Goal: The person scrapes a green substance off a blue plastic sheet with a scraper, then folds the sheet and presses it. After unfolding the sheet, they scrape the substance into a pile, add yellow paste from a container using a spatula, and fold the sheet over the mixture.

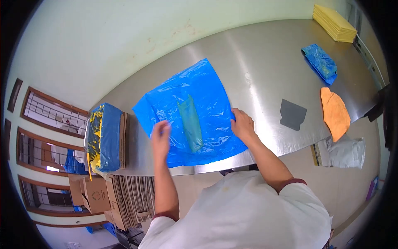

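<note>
A blue plastic bag [215,99] is spread out on the steel table, wrinkled and shiny. Near its middle a long greenish patch [190,124] shows, perhaps a folded item on or under the film. My right hand [243,123] is closed at the bag's right edge, thumb and fingers pinching the film. Over the bag's lower left side is my left hand [161,135], its fingers smeared by motion.
On the steel table [261,62] at left stands a blue-lined box [111,137] with yellow pieces. To the right lie a grey sheet [293,114], an orange cloth [334,114], a blue bundle [320,63] and a yellow stack [333,24]. Flattened cardboard [132,197] stands below.
</note>
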Demonstrator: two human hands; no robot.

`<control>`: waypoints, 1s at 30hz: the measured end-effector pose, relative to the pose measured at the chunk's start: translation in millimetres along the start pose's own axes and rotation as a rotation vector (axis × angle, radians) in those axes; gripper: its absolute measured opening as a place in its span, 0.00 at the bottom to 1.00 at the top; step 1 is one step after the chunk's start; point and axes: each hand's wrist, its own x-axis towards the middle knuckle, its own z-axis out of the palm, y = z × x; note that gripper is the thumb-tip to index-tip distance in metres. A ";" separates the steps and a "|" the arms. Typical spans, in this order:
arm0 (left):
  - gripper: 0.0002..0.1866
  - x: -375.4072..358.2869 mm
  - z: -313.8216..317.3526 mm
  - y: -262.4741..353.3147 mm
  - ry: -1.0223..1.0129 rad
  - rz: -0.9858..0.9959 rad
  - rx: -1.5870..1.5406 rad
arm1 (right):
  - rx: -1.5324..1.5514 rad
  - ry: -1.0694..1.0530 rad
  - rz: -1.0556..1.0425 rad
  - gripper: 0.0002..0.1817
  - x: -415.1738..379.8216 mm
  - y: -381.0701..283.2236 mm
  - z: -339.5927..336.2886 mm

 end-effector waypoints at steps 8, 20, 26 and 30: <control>0.26 21.5 197.2 42.7 -0.306 -0.020 0.457 | 0.337 -0.186 -0.063 0.24 -43.8 0.8 -16.0; 0.23 6.3 245.4 57.4 -0.549 0.080 0.780 | 0.684 0.004 0.002 0.21 -17.2 71.2 -4.1; 0.15 4.7 243.4 45.3 -0.467 0.146 0.813 | 0.871 0.017 0.151 0.20 29.7 81.1 26.3; 0.11 -3.5 202.8 53.0 -0.364 0.135 0.360 | 0.556 0.004 0.071 0.25 41.2 48.4 -15.9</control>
